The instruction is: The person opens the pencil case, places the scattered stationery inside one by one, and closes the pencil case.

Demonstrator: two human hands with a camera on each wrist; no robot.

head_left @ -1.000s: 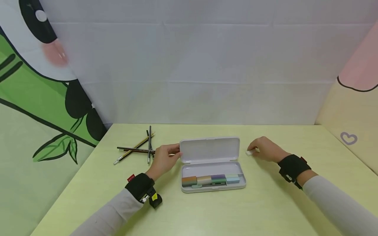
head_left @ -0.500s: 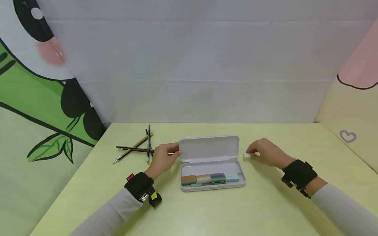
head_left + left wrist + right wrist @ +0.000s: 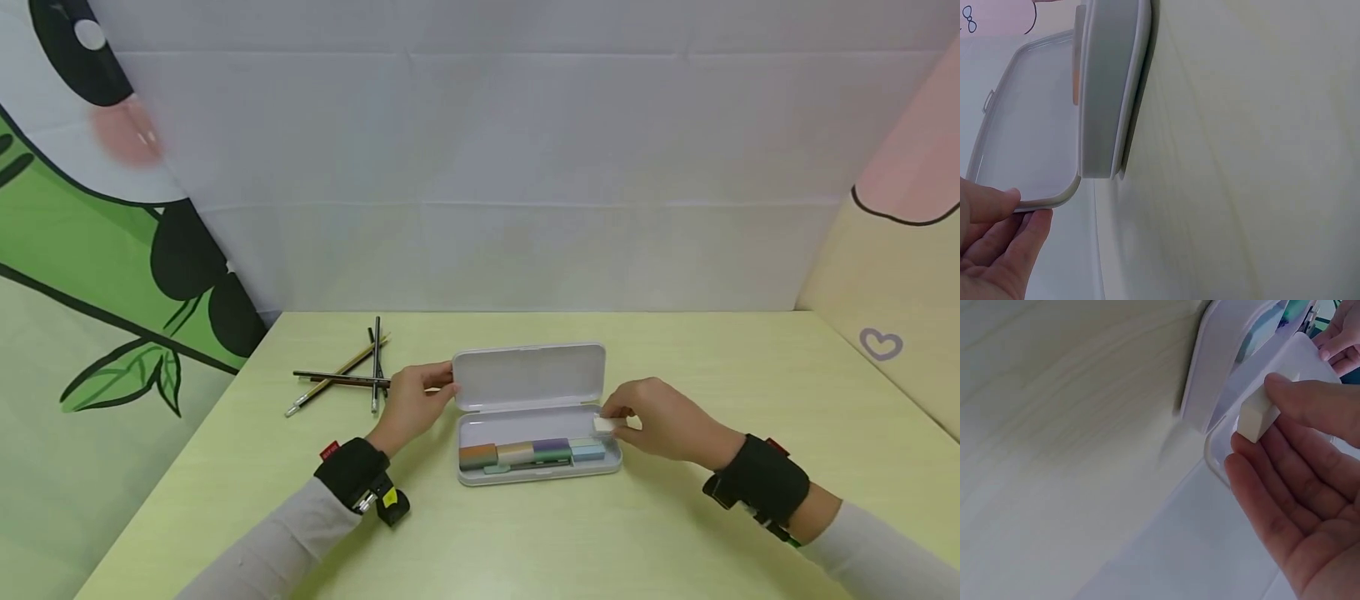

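Observation:
A white pencil case (image 3: 468, 480) lies with its lid (image 3: 528, 379) raised at the back. My left hand (image 3: 412, 405) pinches the lid's left edge; in the left wrist view the thumb is on the inner side and the fingers behind. Between thumb and fingers, my right hand (image 3: 663, 421) pinches a white block-shaped eraser (image 3: 1259, 414). In the head view this eraser overlaps the right end of the case's tray. Along the front of the tray sit several coloured blocks (image 3: 516, 453), with a slim dark pen-like item (image 3: 536, 467) before them.
Several pencils (image 3: 337, 378) lie crossed on the table (image 3: 525, 542) left of the case, close behind my left hand. A pale cloth wall (image 3: 540, 183) rises at the table's back edge, with printed panels at both sides.
My right hand has carried the eraser from the table right of the case leftward and nearer, over the tray's right end. My left hand stays at the lid.

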